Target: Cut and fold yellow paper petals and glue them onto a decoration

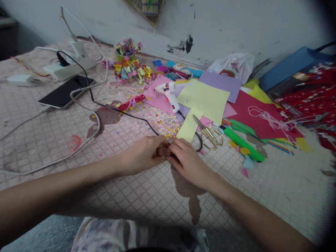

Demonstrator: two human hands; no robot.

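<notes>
The quilted pale tabletop (pixel 118 196) is lying open nearest the person, giving low passage there; the thin black cable (pixel 126 113) and looping white cable (pixel 97 117) are crossing the left side, obstructing low sweeps.

"How is the scene lit?"

"Dimly; a soft, cool light is spread over the table (pixel 126 199), and its near edge is left in shadow."

"Is sharpness kept?"

"Detail is softened toward the table's right edge; the view's right corners are blackened."
</notes>
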